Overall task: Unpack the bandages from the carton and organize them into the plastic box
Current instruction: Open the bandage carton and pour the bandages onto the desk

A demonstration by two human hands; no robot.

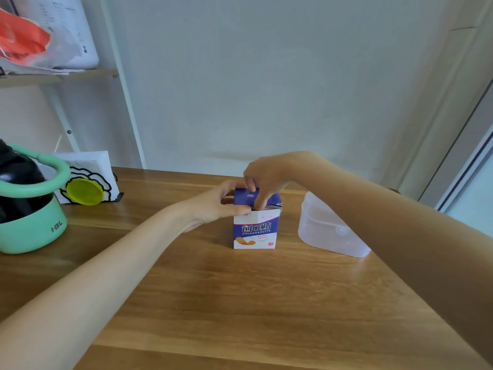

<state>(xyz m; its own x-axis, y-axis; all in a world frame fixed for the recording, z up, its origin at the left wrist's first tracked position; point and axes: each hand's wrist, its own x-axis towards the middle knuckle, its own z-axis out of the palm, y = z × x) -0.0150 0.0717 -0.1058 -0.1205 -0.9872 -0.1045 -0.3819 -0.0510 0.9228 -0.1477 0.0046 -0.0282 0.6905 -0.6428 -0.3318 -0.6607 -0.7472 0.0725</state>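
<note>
Wooden table (240, 303) nearest. Blue-white carton (255, 231) upright at table middle. Left hand (216, 202) grips carton top from left side, thumb on front edge. Right hand (262, 180) from above, fingers pinching top flap. Clear plastic box (322, 231) just right of carton, not touching. Green-black bottle (26, 209) far left; napkin holder (88, 180) behind it.

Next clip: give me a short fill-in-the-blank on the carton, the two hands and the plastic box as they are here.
1. The bandage carton stands upright on the wooden ____.
2. The left hand grips the carton's top from the ____ side.
3. The right hand pinches the carton's top ____.
4. The translucent plastic box sits to the carton's ____.

Missing words: table; left; flap; right
</note>
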